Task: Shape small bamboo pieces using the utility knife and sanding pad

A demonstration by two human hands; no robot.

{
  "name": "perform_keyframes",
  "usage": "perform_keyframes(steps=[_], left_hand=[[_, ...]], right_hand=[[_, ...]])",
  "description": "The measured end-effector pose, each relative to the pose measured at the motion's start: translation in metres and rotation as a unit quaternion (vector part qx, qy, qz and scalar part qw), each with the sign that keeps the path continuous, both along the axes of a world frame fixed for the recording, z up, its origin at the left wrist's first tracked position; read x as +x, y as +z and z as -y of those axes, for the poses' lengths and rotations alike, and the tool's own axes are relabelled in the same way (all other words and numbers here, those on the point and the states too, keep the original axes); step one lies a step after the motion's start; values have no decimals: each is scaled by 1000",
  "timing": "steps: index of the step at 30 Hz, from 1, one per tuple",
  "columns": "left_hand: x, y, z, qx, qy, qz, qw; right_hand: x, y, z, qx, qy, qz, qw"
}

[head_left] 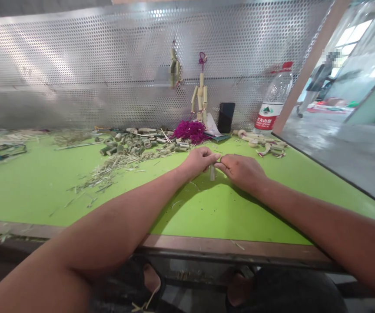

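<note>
1. Head view: a person's left hand point(197, 161) and right hand point(242, 172) meet above a green worktop point(187, 213), elbows spread wide, knuckles almost touching.
2. The fingers point(212, 155) of both hands curl inward, closed rather than released. A pale bamboo tube point(212, 173) stands upright just below the fingertips, between the hands. The hands hide the point of contact, so whether it is pinched or held by a thread cannot be told.
3. The hands seem held this close to steady so small a piece, and the tube looks smooth, slim and light in colour.
4. Ahead and left of the fingers lie bamboo segments point(133, 145), with a spill of shavings point(104, 176) nearer.
5. Directly ahead of the fingers sits a magenta tassel point(190, 131), and beyond it a jointed bamboo figure point(200, 98) stands against a perforated metal panel point(76, 56).
6. Ahead and right of the fingers are carved bamboo parts point(259, 142), a phone point(226, 117) and a water bottle point(273, 102).
</note>
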State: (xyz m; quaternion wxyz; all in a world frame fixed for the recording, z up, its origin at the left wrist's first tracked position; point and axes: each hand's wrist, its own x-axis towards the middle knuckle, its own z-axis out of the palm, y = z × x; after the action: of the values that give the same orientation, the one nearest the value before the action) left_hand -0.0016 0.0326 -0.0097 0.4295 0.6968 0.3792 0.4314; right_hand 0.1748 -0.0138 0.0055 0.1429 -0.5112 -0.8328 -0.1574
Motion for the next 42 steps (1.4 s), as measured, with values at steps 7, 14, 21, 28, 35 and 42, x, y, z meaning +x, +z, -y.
perform_keyframes(steps=[7, 14, 21, 28, 35, 42], left_hand=[[1, 3, 3, -11, -3, -2, 1000], [-1, 3, 6, -13, 10, -17, 1000], [0, 9, 11, -5, 33, -30, 999], [-3, 3, 5, 1, 15, -35, 999], [2, 2, 4, -8, 5, -5, 1000], [1, 2, 4, -23, 5, 17, 1000]], right_hand=[[0, 1, 1, -18, 24, 22, 999], [-4, 4, 6, -50, 29, 73, 996], [-7, 4, 10, -97, 84, 146, 981], [4, 3, 3, -33, 10, 15, 999], [0, 3, 1, -21, 4, -8, 1000], [-2, 3, 6, -50, 35, 49, 997]])
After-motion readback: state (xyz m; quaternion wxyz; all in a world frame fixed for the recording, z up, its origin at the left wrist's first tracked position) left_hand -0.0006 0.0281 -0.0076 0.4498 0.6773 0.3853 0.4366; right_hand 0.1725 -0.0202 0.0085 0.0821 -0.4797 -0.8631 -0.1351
